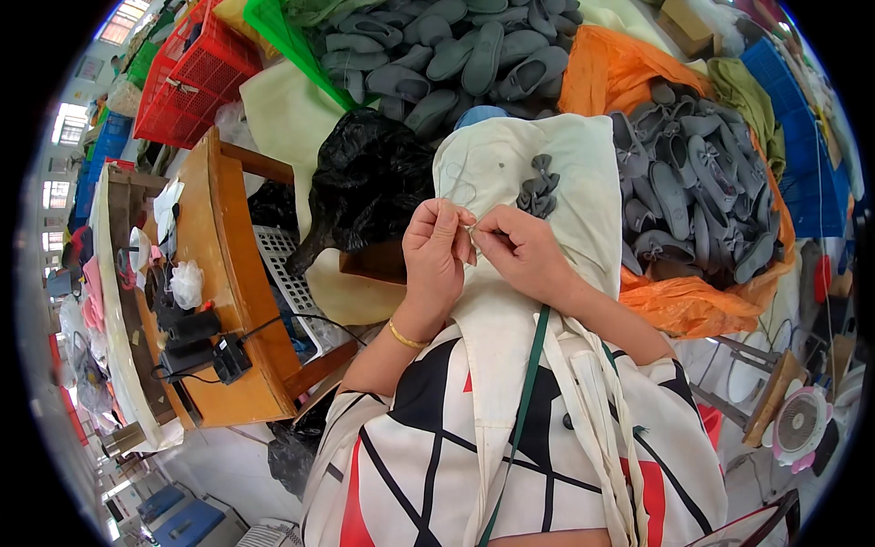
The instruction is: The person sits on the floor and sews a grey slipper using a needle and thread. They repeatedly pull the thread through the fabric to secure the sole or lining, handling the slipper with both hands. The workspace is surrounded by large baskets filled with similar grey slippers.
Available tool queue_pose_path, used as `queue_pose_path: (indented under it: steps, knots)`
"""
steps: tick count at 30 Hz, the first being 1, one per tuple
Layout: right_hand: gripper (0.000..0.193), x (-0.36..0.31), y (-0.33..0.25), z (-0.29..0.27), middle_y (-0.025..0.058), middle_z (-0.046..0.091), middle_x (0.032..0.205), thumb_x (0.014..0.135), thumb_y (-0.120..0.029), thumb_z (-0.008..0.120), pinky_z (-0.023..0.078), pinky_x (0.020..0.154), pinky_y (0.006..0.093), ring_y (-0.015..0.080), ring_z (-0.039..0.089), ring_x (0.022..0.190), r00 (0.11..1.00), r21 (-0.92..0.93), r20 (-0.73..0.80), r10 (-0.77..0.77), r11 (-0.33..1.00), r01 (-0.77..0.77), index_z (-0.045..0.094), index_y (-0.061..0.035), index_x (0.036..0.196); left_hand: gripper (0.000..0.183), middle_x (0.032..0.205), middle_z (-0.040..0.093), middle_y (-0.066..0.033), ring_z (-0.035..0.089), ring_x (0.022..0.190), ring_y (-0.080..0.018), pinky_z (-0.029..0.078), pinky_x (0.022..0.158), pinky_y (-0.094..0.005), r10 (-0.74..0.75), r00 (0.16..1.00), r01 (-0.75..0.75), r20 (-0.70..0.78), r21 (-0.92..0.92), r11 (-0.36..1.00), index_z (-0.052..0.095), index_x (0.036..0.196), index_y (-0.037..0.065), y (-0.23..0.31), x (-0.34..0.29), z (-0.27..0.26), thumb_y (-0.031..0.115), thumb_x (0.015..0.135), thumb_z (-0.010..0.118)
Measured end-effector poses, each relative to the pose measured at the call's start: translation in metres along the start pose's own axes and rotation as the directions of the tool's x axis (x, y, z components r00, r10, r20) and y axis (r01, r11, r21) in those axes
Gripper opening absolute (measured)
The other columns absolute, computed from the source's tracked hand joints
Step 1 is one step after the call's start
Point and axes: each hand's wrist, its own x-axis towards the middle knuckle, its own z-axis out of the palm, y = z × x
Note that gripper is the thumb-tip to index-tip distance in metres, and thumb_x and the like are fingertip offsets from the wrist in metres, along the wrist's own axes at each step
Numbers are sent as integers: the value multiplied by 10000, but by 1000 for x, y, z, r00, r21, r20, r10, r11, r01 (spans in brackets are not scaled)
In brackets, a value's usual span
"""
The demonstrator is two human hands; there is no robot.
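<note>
My left hand [436, 239] and my right hand [524, 253] meet fingertip to fingertip above my lap, both pinched closed. A thin grey thread [462, 182] loops out beyond the left fingers and lies over the cream cloth [583, 150] on my lap. Whatever sits right between the fingertips is too small to make out. Just beyond my right hand, several dark grey fabric bows [539, 189] are bunched on the cloth.
Grey shoes [483, 59] are heaped ahead beside a green crate edge [292, 46]. More bow-trimmed shoes [697, 173] fill an orange bag [679, 305] at right. A black plastic bag [369, 173] and a wooden table [228, 310] stand left. A small fan [802, 424] is at lower right.
</note>
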Motion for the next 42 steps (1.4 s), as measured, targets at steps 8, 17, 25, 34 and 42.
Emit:
queue_pose_path:
  steps: [8,17,25,34,42]
  knots:
    - [81,-4,12,3,150,619,836,902,-30,596,489,666,377,322,614,753,961,-189,-65,-270,949,254,592,-3,978,118,879,623,-40,377,535,-20,300,461,-171,-48,998,46,31,53,998,555,949,72,7,0,2,161,1025,540]
    - [88,-2,24,5,165,599,801,862,-2,624,483,651,406,352,597,735,898,-360,-107,-426,859,364,577,-20,934,123,851,617,-25,361,523,-8,282,452,-160,-120,992,117,25,103,988,558,929,62,3,-1,0,147,1017,553]
    - [70,-7,17,1,164,600,788,854,10,627,484,628,395,347,603,706,944,-278,-97,-315,919,278,575,-8,897,106,867,639,-39,389,550,-14,321,479,-165,-106,994,106,6,3,994,561,941,77,2,6,-2,158,1008,573]
    - [44,-10,19,1,156,598,792,887,-6,604,474,622,382,334,601,712,927,-325,-115,-356,896,304,579,-3,923,131,845,616,-19,362,542,-14,293,468,-164,-200,978,202,51,-35,979,563,915,85,3,7,-1,175,1009,573]
    - [46,-6,30,-5,154,610,788,885,-26,618,483,615,372,339,583,678,903,-353,-182,-390,883,310,590,-9,917,145,843,618,-2,357,548,-14,284,473,-162,-271,962,270,37,19,963,569,900,90,0,6,-2,186,1009,574]
